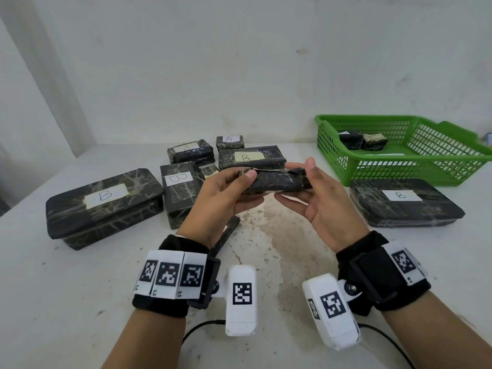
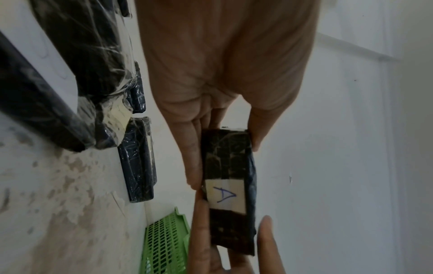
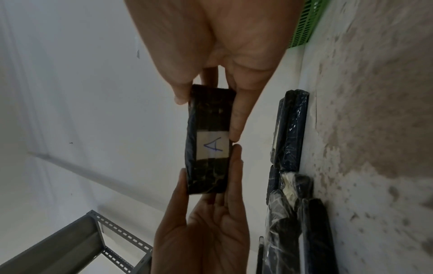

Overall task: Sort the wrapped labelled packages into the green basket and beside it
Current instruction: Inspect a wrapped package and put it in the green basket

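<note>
You see glossy crinkled film on the package [image 1: 277, 180], its matt paper label [image 3: 212, 145], and a plastic lattice basket [image 1: 415, 166].

A bare storeroom or workshop: stained white worktop [image 1: 266, 235], plain walls, slotted-angle metal shelving [image 3: 70, 241].

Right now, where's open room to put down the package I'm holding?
The green basket floor is bare right of its two packages. The stained tabletop under both hands is free. Left of centre, around the A package, it's crowded.
</note>
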